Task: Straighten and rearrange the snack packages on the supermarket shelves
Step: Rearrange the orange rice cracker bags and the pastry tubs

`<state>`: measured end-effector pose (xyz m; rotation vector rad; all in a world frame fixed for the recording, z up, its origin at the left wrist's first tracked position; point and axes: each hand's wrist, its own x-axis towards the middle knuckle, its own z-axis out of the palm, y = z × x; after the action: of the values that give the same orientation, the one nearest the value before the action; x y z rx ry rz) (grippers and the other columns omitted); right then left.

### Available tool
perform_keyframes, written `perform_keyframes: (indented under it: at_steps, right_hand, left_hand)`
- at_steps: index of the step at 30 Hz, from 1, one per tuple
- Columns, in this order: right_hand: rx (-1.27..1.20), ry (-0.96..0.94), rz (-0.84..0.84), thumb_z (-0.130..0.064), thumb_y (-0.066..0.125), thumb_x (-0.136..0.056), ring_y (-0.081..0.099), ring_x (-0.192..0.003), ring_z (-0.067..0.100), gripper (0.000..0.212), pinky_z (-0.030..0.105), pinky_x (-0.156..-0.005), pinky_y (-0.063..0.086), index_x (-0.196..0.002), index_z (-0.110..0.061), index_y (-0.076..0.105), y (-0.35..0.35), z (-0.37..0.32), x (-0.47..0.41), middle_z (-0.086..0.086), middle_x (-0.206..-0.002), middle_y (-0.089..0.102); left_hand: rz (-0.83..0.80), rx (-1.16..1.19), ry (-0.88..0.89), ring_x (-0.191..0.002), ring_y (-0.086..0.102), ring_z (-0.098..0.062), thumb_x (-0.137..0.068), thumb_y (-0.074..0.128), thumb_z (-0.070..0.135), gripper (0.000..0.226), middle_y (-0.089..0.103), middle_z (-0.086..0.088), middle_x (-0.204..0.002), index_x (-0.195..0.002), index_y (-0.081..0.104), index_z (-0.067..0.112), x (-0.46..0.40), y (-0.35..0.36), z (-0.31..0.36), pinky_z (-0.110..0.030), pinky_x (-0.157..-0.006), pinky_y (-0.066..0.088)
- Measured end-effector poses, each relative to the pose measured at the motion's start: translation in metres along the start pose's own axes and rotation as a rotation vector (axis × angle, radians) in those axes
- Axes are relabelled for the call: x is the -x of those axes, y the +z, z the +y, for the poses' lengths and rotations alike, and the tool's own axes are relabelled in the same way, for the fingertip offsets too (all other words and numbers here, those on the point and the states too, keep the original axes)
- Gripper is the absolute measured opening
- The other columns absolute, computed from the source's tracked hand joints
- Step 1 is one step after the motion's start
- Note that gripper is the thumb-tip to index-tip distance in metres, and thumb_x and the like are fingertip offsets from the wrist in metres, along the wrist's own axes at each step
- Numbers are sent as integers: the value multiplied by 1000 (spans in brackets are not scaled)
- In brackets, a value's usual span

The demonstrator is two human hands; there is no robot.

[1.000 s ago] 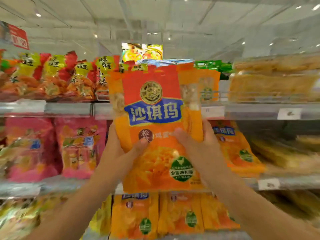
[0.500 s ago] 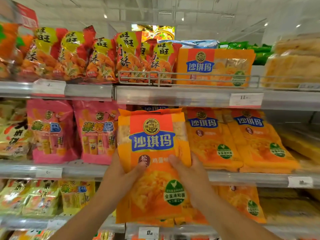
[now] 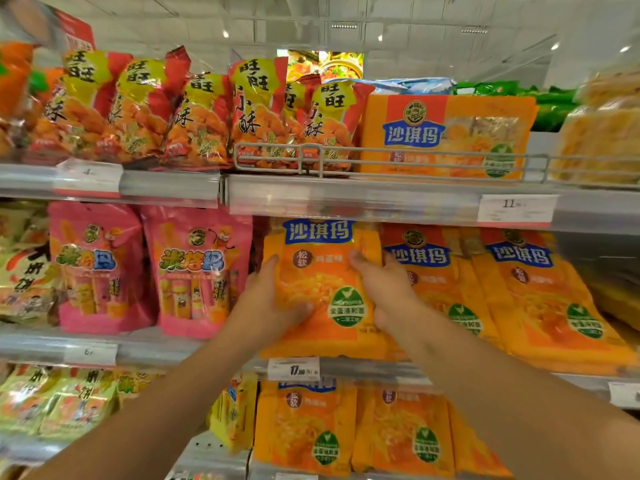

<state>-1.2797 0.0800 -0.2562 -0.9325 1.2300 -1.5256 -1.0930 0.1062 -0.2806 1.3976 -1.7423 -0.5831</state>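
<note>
Orange package (image 3: 322, 289) upright between both hands, left hand (image 3: 266, 303) and right hand (image 3: 384, 292) gripping its edges, pink bags (image 3: 197, 271) just left.

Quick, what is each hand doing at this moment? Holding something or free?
Left hand: grips the left edge of the orange snack package on the middle shelf.
Right hand: grips the same package by its right edge.

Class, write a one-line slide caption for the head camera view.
Both hands, left and right, hold an orange packet on the middle shelf, beside pink packets.
</note>
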Motion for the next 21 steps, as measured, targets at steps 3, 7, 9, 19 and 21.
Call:
perform_keyframes:
  at_steps: [3,7,9,19,21]
  right_hand:
    - [-24,10,34,-28,71,-88,73,-66,25,17,48,-64,61,-80,-34,57,14,9,-12,-1,-78,71]
    - [33,-46,47,-36,65,-92,71,-76,21,8,42,-72,60,-85,-33,61,23,21,-28,-4,-85,71]
    - [132,-90,55,-40,60,-94,69,-87,21,7,45,-81,58,-95,-34,63,22,32,-33,-3,-94,71]
    - [951,-528,133,-23,45,-101,38,-138,31,61,40,-100,48,-153,-17,14,17,67,-12,10,-159,20]
    - [1098,-553,99,-19,47,-100,12,-149,29,63,37,-112,35,-154,-18,15,16,71,-7,10,-163,1]
  left_hand:
    - [47,-105,-22,-127,45,-28,-77,77,45,98,36,-7,-145,-153,17,34,-9,0,-10,-35,-94,40]
    - [57,-207,-23,-131,42,-32,-81,73,47,88,27,-10,-149,-151,20,36,-21,1,-18,-43,-104,39]
    - [22,-263,-29,-135,38,-34,-85,68,47,82,19,-10,-154,-151,21,36,-22,8,-22,-44,-109,36]
    - [1,-412,-9,-142,23,-40,-93,50,54,73,3,-15,-160,-154,14,34,-11,26,-41,-46,-112,30]
    - [-5,-411,-22,-143,19,-40,-95,46,55,71,1,-15,-161,-154,13,34,-5,27,-41,-47,-113,29]
